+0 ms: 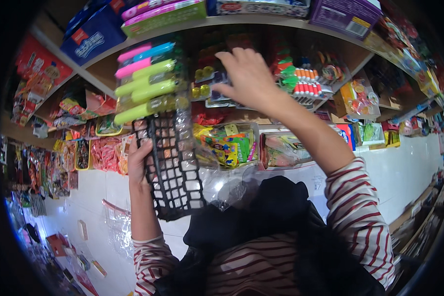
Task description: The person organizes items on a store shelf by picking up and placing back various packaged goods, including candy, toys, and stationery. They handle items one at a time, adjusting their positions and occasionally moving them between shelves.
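Note:
My left hand [138,159] grips the side of a black plastic mesh basket [177,174], tilted so its grid shows. At the basket's far end lie several tubes with yellow-green caps [153,92], and pink and blue ones beyond them. Clear plastic packaging [185,125] runs along the basket's right side. Over the shelf, my right hand [248,77] is spread with no object seen in it; what lies under the palm is hidden. Small packs with round yellow pieces [203,74] are just left of it. To its right stand small bottles with red and orange bands [307,81].
Above runs a wooden shelf edge [244,21] with a blue packet [92,37] and a purple box [344,16] on it. Open boxes of colourful packets [233,144] sit below the shelf. Clear plastic wrap [116,225] and a small box [82,230] lie on the white tiled floor.

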Demonstrator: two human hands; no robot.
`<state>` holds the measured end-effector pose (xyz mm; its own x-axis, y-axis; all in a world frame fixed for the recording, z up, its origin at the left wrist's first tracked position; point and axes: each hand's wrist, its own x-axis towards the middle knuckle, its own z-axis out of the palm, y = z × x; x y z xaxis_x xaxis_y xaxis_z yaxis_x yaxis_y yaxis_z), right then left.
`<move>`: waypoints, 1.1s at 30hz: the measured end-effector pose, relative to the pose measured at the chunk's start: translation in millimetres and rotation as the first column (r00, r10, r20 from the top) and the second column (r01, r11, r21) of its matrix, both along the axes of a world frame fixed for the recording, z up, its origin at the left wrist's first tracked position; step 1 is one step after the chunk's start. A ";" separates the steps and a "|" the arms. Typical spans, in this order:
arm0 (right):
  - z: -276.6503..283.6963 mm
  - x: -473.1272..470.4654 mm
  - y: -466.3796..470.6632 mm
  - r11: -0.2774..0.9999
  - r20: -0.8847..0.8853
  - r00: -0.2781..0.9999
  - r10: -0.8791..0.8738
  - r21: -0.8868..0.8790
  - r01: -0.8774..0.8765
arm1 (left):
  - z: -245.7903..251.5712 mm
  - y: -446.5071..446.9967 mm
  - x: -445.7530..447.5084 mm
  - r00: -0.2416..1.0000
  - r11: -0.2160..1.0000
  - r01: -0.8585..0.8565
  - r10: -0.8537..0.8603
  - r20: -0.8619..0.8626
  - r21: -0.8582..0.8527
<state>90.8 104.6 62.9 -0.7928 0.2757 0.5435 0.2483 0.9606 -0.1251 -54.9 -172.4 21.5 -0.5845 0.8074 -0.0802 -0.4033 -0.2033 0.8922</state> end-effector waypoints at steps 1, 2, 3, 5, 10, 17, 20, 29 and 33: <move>-5.8 -3.3 -4.2 0.998 -0.028 0.999 -0.017 -0.058 0.015 | 2.3 -4.6 2.5 1.000 1.000 -0.019 0.019 -0.018 -0.011; -11.0 -5.3 -6.8 0.994 -0.095 0.993 -0.070 -0.087 0.062 | 4.2 -9.7 5.7 0.999 1.000 -0.022 0.022 -0.027 -0.010; -15.4 -6.6 -8.6 0.988 -0.155 0.981 -0.117 -0.116 0.100 | 6.5 -15.0 7.0 1.000 0.998 -0.029 0.029 -0.009 -0.052; -20.4 -7.7 -6.3 0.948 -0.203 0.958 -0.204 -0.284 0.142 | 6.3 -25.6 13.2 0.998 0.998 -0.055 0.055 -0.016 0.009; -16.4 -14.1 26.9 0.537 0.021 0.927 -0.374 -0.810 0.236 | 2.9 -55.1 15.0 0.981 0.989 -0.146 0.141 0.131 0.029; -17.5 -29.2 54.5 0.239 0.093 0.933 -0.349 -0.953 0.185 | -3.8 -96.9 9.4 0.954 0.955 -0.295 0.296 0.040 -0.040; -20.7 -44.3 51.1 0.335 0.108 0.929 -0.353 -0.913 0.233 | -7.4 -112.2 10.2 0.930 0.928 -0.365 0.366 0.006 -0.078; -39.9 -50.3 53.7 0.287 -0.100 0.877 -0.470 -0.957 0.045 | -17.9 -122.0 4.8 0.897 0.898 -0.439 0.440 0.046 -0.038; -39.3 -56.9 47.6 0.150 -0.084 0.890 -0.448 -0.988 -0.018 | -16.1 -134.0 7.0 0.863 0.863 -0.496 0.502 0.051 -0.101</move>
